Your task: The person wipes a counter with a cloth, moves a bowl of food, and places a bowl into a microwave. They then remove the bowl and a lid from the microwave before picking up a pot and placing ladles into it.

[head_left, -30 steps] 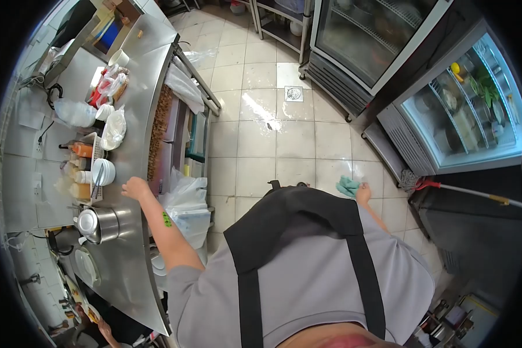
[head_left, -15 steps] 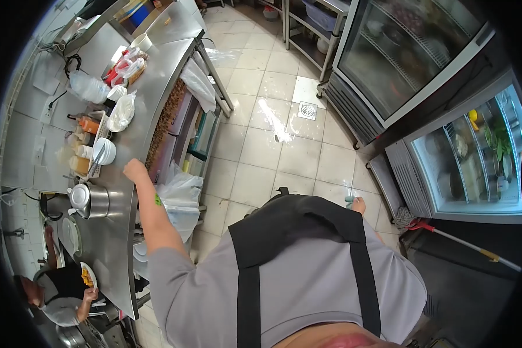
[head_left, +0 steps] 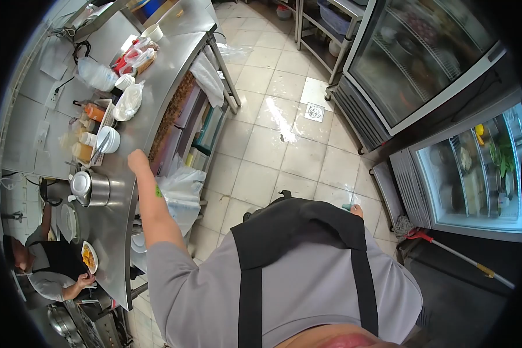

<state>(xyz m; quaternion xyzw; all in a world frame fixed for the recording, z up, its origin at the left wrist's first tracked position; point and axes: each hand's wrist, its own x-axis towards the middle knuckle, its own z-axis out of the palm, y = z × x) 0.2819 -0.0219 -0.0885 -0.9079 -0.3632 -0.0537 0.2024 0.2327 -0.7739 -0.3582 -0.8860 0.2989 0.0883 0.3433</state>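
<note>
Left hand on the counter edge, right hand low by a teal cloth

Nearest, over the grey shirt and black apron (head_left: 296, 232), the right hand (head_left: 358, 211) shows only as a sliver at the hip, touching a teal cloth (head_left: 348, 205); whether its fingers close on it cannot be told. The left hand (head_left: 137, 158) reaches out with fingers curled together, resting on the edge of the steel counter (head_left: 122, 232), nothing visible in it. Just beyond it stand a steel pot (head_left: 95, 188) and white bowls (head_left: 107, 139), then sauce bottles (head_left: 94, 111). A plastic bag (head_left: 182, 188) hangs below the counter. Another person (head_left: 40, 272) touches a plate (head_left: 89, 257) at the counter's near end. Farther off, a floor drain (head_left: 314, 112) and glass-door fridges (head_left: 475, 168)
</note>
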